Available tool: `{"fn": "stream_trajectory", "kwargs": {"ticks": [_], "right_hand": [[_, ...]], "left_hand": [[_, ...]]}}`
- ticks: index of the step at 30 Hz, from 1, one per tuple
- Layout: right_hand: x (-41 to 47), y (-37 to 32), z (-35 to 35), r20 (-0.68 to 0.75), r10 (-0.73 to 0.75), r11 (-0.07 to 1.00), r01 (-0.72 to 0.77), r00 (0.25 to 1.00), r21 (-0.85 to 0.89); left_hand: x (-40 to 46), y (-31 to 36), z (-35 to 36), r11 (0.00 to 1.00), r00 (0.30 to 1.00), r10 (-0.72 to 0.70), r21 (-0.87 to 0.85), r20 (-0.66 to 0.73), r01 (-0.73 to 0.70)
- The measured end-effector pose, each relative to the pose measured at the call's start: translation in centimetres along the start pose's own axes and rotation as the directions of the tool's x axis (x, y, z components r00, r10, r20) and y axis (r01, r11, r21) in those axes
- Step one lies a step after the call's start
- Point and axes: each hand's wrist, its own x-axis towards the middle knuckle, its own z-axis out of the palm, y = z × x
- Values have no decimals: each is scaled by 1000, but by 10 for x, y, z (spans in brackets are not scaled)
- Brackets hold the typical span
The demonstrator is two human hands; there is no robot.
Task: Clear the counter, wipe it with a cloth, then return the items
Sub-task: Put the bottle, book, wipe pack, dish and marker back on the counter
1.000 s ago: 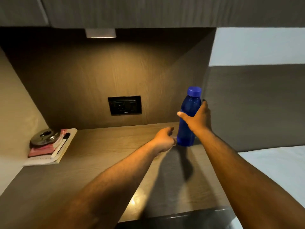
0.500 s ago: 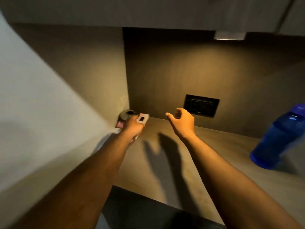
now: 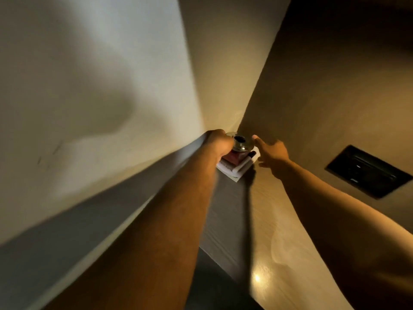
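both hands reach into the far corner of the counter (image 3: pixel 263 220), where the items to clear sit in a small stack. the left hand (image 3: pixel 220 143) is curled against the near-left side of a round metal lid (image 3: pixel 242 144). its fingers look closed toward the lid's rim, but the knuckles hide the fingertips, so whether it truly grips the lid or only rests on it cannot be told. the right hand (image 3: pixel 271 153) is open and holds nothing, its index finger (image 3: pixel 257 139) stretched out just beside the lid's right edge.

under the lid, below both sets of fingers, lie a dark red booklet (image 3: pixel 233 158), a white marker (image 3: pixel 243 164) and a pale notebook (image 3: pixel 234 173) at the bottom, its corner sticking out toward the person.

the risks, as a judgement: the lid sits loose on top, so lifting the stack by the lid alone would leave the rest behind, and tilting the notebook would let the lid slide off and clatter. the marker is round and would likely roll off the side away from the left fingers. the corner is tight, with the wall just behind the fingertips, so knuckles could knock the wall and jolt the pile. the view is blurred, suggesting a quick reach, which adds to the chance of a poor grip.
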Motion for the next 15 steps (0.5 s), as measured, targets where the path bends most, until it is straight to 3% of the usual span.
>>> {"fn": "stream_trajectory", "kwargs": {"ticks": [4, 9, 12, 15], "right_hand": [[29, 9, 21, 6, 10, 999, -10, 1000, -47], [30, 21, 47, -85, -94, 993, 87, 992, -84], [17, 30, 43, -189, -69, 995, 80, 980, 55], [-4, 41, 22, -207, -25, 975, 70, 978, 212]], "left_hand": [[27, -4, 15, 993, 996, -80, -82, 40, 83], [41, -16, 27, 983, 993, -84, -172, -81, 69], [34, -16, 29, 981, 984, -96, -184, -150, 68], [16, -11, 40, 976, 985, -52, -217, -163, 16]]}}
